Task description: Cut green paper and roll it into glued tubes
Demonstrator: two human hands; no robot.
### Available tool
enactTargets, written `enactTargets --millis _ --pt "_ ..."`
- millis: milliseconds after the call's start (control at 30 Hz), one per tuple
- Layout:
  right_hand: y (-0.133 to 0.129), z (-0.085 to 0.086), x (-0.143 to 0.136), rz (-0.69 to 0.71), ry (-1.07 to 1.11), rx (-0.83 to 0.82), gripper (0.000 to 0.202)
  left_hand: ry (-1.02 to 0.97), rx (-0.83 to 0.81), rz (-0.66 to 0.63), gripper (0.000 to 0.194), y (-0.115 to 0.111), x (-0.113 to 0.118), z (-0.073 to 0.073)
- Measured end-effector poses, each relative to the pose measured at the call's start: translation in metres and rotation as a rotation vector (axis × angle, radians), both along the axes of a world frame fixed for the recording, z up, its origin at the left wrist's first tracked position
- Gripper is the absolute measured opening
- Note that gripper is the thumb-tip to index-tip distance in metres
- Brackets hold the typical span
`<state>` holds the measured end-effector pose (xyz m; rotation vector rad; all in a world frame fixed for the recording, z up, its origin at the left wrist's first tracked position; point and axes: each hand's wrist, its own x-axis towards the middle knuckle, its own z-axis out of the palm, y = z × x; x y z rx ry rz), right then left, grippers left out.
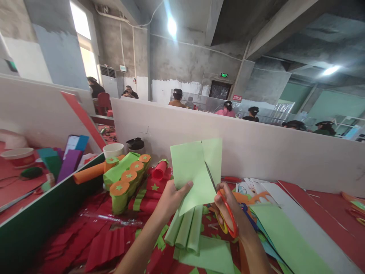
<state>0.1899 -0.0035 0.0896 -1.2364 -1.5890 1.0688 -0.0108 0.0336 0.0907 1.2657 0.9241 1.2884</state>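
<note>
My left hand (172, 196) pinches the lower left edge of a light green sheet of paper (188, 167), thumb on its face. The sheet stands upright in front of me, with a cut line running down from its top edge. My right hand (225, 199) grips orange-handled scissors (232, 217), whose dark blade lies across the sheet at the lower part of that line. Below the sheet lie several rolled light green paper tubes (186, 232). Under them is a flat light green sheet (215, 255) on the red table.
Green paper tubes with orange star-marked ends (119, 188) stand left, near a white cup (113, 150) and a black-lidded bottle (135, 144). Red folded paper (105, 243) lies front left. Paper sheets (285, 228) are stacked right. A white partition (270, 148) runs behind; people sit beyond it.
</note>
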Motion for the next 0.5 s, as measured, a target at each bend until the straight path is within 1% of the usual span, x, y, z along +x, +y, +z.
enactTargets --millis 267,367,500 --pt "0.0018 -0.0003 0.0 -0.013 0.028 -0.028 0.056 -0.003 -0.024 0.016 0.039 0.0001 0.0007 -0.0009" --pt "0.0037 -0.0022 0.0012 0.02 0.035 -0.018 0.059 -0.011 -0.007 -0.005 0.04 0.0002 -0.0001 -0.0008" --pt "0.0042 -0.0019 0.0051 0.035 0.036 -0.046 0.068 0.024 0.019 -0.064 0.036 -0.0017 0.0004 -0.0013"
